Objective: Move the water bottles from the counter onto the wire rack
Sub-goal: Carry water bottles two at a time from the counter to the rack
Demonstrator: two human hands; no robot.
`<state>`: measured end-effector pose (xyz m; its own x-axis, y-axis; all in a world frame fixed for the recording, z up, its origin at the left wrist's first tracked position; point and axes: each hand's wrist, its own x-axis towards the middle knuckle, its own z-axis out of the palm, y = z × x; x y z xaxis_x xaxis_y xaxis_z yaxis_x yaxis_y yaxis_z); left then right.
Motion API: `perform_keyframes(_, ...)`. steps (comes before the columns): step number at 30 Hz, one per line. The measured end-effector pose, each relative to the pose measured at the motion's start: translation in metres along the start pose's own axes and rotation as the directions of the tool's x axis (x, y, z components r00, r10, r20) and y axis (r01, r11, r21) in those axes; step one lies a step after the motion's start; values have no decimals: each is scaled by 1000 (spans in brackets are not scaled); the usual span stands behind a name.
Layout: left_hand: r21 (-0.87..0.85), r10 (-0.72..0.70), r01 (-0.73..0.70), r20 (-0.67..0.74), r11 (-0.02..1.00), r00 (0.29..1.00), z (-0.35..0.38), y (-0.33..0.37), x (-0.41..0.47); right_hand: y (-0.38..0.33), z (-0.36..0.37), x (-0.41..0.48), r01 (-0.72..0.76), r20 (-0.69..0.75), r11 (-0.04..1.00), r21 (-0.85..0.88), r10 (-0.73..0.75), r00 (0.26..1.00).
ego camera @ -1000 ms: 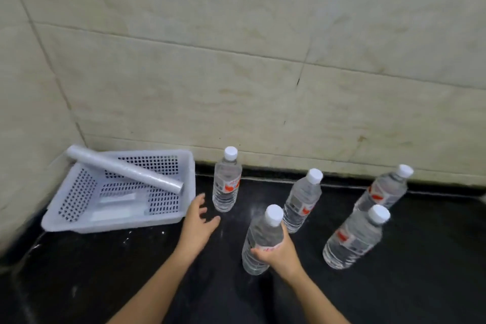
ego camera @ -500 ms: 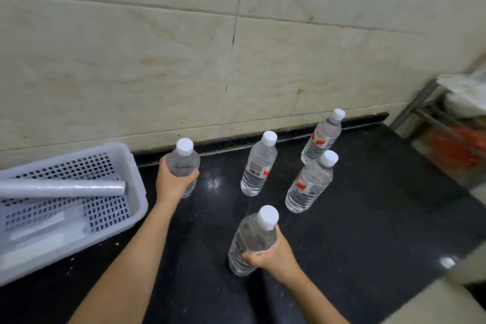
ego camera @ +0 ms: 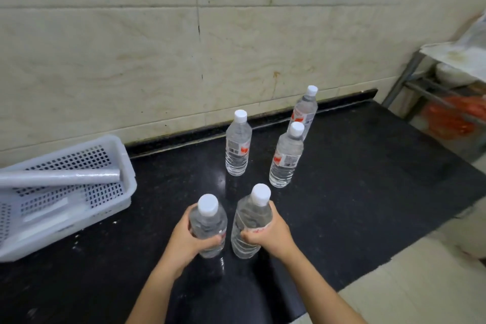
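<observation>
**On the black counter: two bottles gripped, three standing**

Near the counter's front edge, the left hand [ego camera: 189, 239] wraps round the left bottle [ego camera: 209, 221], fingers curled across its ribbed lower body. The right hand [ego camera: 271, 234] grips the right bottle [ego camera: 252, 218] the same way, at label height. The two bottles are just beside each other. Cannot tell whether their bases touch the surface.

All are clear thin plastic, cylindrical with ribbed bases, white screw caps and red-marked labels. Three stand upright further back: the middle bottle [ego camera: 237, 147], the near-right bottle [ego camera: 286, 158], and the far bottle [ego camera: 305, 110] close to the wall.

The counter [ego camera: 368, 179] is dark polished stone, speckled and glossy. A white perforated plastic basket [ego camera: 126, 166] sits at left, with a pale roll [ego camera: 60, 177] lying across it. The wall [ego camera: 131, 73] is large cream marbled tile, stained. The wire rack [ego camera: 410, 71], grey metal legs and bars, stands off the counter's right end, blurred. The floor [ego camera: 420, 284] is pale tile.
</observation>
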<state>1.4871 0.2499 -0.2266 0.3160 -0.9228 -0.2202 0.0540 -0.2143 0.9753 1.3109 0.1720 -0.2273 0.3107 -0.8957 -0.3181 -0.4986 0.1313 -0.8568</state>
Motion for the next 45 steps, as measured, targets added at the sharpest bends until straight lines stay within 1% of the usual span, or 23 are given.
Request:
perform_keyframes(1, 37, 2, -2, 5, 999, 1000, 7, 1, -8, 5, -9, -6, 3, -5, 1000, 4, -3, 1000)
perform_keyframes(4, 97, 29, -24, -54, 995, 998, 37, -1, -27, 21, -41, -33, 26, 5, 999, -26, -26, 1000)
perform_keyframes(5, 86, 31, -25, -68, 996, 997, 49, 0, -33, 29, -53, -42, 33, 8, 999, -39, -32, 999)
perform_keyframes(7, 9, 5, -4, -67, 1000, 998, 74, -3, -44, 48, -79, -61, 36, -11, 997, -66, -37, 999)
perform_keyframes(11, -80, -61, 66, 65, 995, 996, 142, -11, -66, 88, -137, -89, 12, -102, 998, -58, -18, 995)
perform_keyframes(13, -68, -73, 82, 124, 994, 990, 182, -14, -70, 104, -168, -100, -1, -132, 999, -46, -5, 991)
perform_keyframes(14, -58, -65, 75, 149, 996, 987, 186, -11, -71, 104, -171, -100, 12, -158, 999, -39, -18, 987)
perform_keyframes(16, -53, -52, 68, 261, 996, 964, 268, -2, -75, 149, -236, -125, -46, -309, 999, 2, 44, 950)
perform_keyframes(17, -60, -45, 61, 246, 996, 968, 270, 2, -73, 149, -243, -126, -40, -323, 999, 3, 39, 946)
perform_keyframes(18, -54, -31, 47, 265, 997, 964, 278, 6, -70, 153, -256, -130, -57, -345, 998, -2, 53, 937)
perform_keyframes(20, -31, -26, 41, 364, 999, 931, 320, 12, -69, 177, -294, -150, -123, -434, 992, 41, 129, 892)
perform_keyframes(22, -15, -23, 32, 437, 999, 899, 359, 17, -66, 197, -329, -167, -155, -523, 986, 61, 164, 836)
perform_keyframes(24, -16, -16, 27, 496, 1000, 868, 400, 22, -62, 217, -359, -183, -169, -604, 983, 74, 179, 776)
perform_keyframes(27, 2, -15, 17, 577, 1000, 817, 460, 23, -57, 240, -393, -203, -175, -670, 974, 141, 224, 708)
perform_keyframes(29, 29, -40, 28, 622, 999, 782, 498, 21, -49, 254, -417, -213, -157, -715, 968, 194, 249, 653)
perform_keyframes(31, 53, -58, 30, 667, 998, 743, 538, 18, -39, 264, -442, -220, -143, -741, 963, 229, 268, 616)
perform_keyframes(34, 55, -70, 45, 713, 997, 698, 602, 14, -23, 285, -485, -220, -188, -754, 955, 227, 295, 587)
perform_keyframes(38, -2, -43, 68, 753, 998, 657, 695, 20, 4, 317, -557, -204, -230, -790, 946, 228, 318, 525)
perform_keyframes(41, -29, -29, 82, 782, 996, 623, 761, 30, 25, 329, -615, -192, -252, -800, 941, 227, 327, 502)
perform_keyframes(43, -29, -11, 58, 805, 998, 593, 801, 41, 37, 335, -651, -183, -242, -823, 939, 243, 332, 460)
perform_keyframes(45, -47, 12, 46, 819, 998, 574, 838, 51, 49, 346, -681, -175, -202, -844, 939, 280, 341, 414)
